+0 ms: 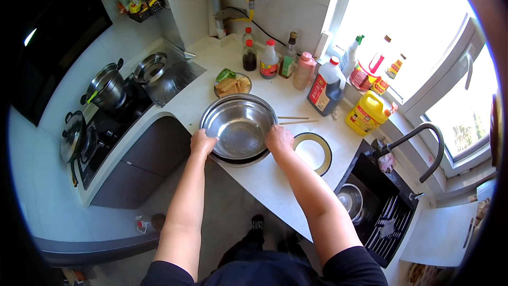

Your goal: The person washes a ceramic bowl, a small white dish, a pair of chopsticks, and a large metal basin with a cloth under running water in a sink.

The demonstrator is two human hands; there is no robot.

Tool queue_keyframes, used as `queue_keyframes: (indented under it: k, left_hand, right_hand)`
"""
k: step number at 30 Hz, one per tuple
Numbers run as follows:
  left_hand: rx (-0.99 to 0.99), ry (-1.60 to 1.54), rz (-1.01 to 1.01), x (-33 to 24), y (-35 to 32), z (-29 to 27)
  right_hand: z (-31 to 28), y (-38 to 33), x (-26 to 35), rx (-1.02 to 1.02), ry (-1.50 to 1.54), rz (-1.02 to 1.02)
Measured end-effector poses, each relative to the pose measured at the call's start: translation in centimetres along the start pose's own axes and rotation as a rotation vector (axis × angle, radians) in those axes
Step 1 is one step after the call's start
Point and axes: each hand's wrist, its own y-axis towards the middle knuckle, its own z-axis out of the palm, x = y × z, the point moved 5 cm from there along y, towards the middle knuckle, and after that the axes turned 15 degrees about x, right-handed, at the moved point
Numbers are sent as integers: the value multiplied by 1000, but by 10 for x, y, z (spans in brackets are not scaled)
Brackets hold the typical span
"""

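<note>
A shiny steel bowl (238,132) sits inside or just above a slightly larger steel basin (241,164) on the white counter. My left hand (202,143) grips its left rim, the fingers partly hidden from view. On the opposite rim my right hand (279,139) is closed in the same way. The bowl looks bare inside. Beyond it stands a small dish (244,80) with brown pieces (233,86) and green leaves (225,74). A pair of chopsticks (296,120) lies by my right hand, and a white plate with a dark and yellow rim (312,153) is beside my right forearm.
Several sauce bottles (269,60) line the counter's back, with a large dark jug (326,87) and a yellow jug (368,113) nearer the window. At right is a black sink (365,167) under a curved faucet (436,143). Pots (106,87) stand on the left stove.
</note>
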Motion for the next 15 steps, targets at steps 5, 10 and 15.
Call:
queue_keyframes:
  k: [5, 10, 15]
  left_hand:
    - [-59, 95, 95, -5, -3, 30]
    - [-93, 255, 89, -10, 6, 67]
    - [-444, 82, 523, -73, -65, 122]
  right_hand:
    - [15, -14, -8, -35, 59, -62]
    - [0, -80, -57, -180, 143, -163]
    - [10, -148, -202, -435, 488, 3]
